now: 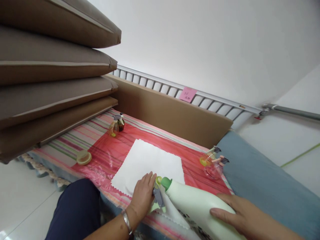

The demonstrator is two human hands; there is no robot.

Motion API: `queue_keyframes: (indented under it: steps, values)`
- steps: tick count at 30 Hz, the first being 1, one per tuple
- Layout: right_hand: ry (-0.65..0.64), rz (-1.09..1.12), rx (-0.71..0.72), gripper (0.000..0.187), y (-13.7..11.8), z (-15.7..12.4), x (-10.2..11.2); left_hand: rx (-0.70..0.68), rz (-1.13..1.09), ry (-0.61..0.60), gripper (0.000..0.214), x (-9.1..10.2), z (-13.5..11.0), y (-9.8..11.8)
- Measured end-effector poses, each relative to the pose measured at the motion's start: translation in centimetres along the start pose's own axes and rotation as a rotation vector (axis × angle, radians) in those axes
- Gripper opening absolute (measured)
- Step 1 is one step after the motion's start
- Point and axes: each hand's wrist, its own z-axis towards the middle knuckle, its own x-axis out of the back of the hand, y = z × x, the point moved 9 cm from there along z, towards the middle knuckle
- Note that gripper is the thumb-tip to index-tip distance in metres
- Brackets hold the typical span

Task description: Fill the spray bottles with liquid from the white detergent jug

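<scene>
My right hand is wrapped round a large pale green bottle, tilted with its green cap pointing left. The cap is close beside a small yellow-green ring at my left fingertips; whether they touch I cannot tell. My left hand, with a silver bracelet on the wrist, is closed against a grey trigger sprayer. My fingers and the large bottle hide most of what lies below it. Under both hands spreads a white scallop-edged cloth.
Two spray bottles stand at the back left and two more, one pink, at the right. A round pale yellow-green container sits left on the red sheet. Thick brown cushions are stacked at left; a brown board leans behind.
</scene>
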Motion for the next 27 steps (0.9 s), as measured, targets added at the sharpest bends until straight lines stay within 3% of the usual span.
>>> queue_keyframes:
  steps: [27]
  values:
    - [-0.082,-0.054,-0.046,0.045,-1.7,0.0,1.0,-0.006,-0.013,0.000,0.083,0.2,-0.1,0.2]
